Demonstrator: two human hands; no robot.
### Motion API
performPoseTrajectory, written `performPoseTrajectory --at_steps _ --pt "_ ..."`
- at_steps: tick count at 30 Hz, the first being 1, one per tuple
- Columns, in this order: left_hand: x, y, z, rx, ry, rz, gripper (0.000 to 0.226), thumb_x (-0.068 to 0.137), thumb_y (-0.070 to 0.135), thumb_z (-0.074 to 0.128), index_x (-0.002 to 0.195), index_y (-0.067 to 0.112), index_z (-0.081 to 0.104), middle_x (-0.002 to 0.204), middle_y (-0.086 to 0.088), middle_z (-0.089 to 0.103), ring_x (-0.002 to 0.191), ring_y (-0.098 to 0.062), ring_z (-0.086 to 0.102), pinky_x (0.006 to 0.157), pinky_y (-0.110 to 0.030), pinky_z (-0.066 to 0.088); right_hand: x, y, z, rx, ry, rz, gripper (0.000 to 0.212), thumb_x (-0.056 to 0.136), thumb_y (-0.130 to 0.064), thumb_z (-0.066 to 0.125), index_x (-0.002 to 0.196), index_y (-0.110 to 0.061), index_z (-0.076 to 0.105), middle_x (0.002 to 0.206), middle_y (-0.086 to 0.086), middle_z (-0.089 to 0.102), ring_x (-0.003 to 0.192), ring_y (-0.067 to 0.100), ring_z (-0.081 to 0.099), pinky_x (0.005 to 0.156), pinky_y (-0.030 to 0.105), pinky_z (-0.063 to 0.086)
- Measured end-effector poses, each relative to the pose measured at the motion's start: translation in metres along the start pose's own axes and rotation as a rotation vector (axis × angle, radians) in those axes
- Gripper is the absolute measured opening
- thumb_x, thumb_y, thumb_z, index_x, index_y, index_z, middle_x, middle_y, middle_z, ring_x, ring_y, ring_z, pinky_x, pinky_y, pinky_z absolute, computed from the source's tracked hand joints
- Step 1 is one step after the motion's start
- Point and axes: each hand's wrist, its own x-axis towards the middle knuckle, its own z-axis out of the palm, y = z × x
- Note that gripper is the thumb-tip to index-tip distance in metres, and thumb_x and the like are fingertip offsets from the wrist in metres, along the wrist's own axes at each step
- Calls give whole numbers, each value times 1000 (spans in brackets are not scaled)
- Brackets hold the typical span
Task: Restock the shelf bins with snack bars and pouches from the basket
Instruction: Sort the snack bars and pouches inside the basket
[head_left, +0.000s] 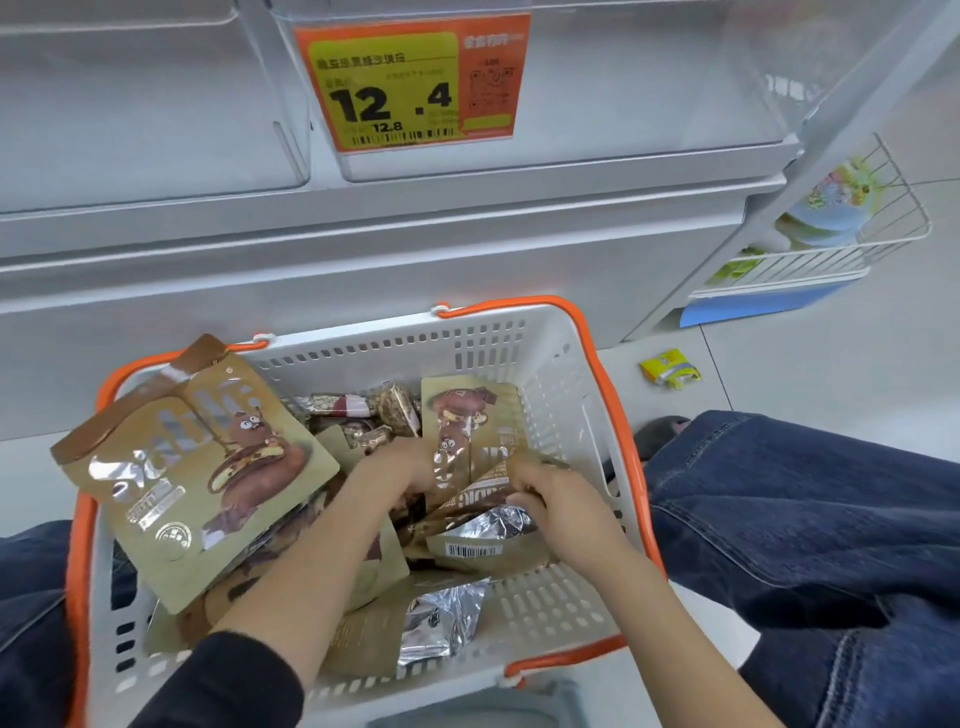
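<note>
Two hands work inside the white basket (540, 358) with orange handles, set on the floor between the person's knees. Contents: gold snack pouches, one large pouch (192, 478) leaning on the rim at 9 o'clock, an upright pouch (470, 431) at centre, small wrapped snack bars (374, 410) heaped at 12 o'clock. Left hand (395, 467): fingers curled into the pile beside the upright pouch; what it holds cannot be told. Right hand (550, 493): fingers pinch the top edge of a tilted pouch (483, 501). Clear shelf bin (597, 104) at 12 o'clock, bearing an orange price tag (413, 80), appears unfilled. Advice: gather pouches face-aligned, grip by sealed edges, lift clear of the rim before raising.
</note>
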Motion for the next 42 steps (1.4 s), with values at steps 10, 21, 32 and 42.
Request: performPoseTrajectory --at_steps 10,21,32,42 --pt "0 3 25 -528 13 63 17 92 10 55 76 5 53 84 -13 59 72 -19 61 70 -33 58 -31 -19 -8 -86 -95 98 18 100 -11 39 116 -17 43 75 -7 56 61 -4 45 52 23 36" --pt "-46 46 -61 -1375 -157 38 11 96 0 45 98 -2 55 60 -11 62 35 -4 44 42 -15 49 -78 -40 -32 -318 160 194 20 103 -31 26 114 -19 36 75 -2 52 62 24 46 45 29 28" --pt "-25 59 -40 -1161 -75 272 56 98 43 39 142 8 33 140 -11 47 125 -26 48 101 -36 43 -68 -36 -19 -175 107 207 18 103 -29 31 113 -17 39 86 8 68 62 22 53 44 25 30" --pt "-51 25 -43 -634 -175 566 48 88 56 39 115 27 65 116 9 68 115 -11 59 110 -37 32 -45 -22 -35 -17 490 270 13 100 -28 38 97 -16 41 71 5 56 66 30 54 53 39 45"
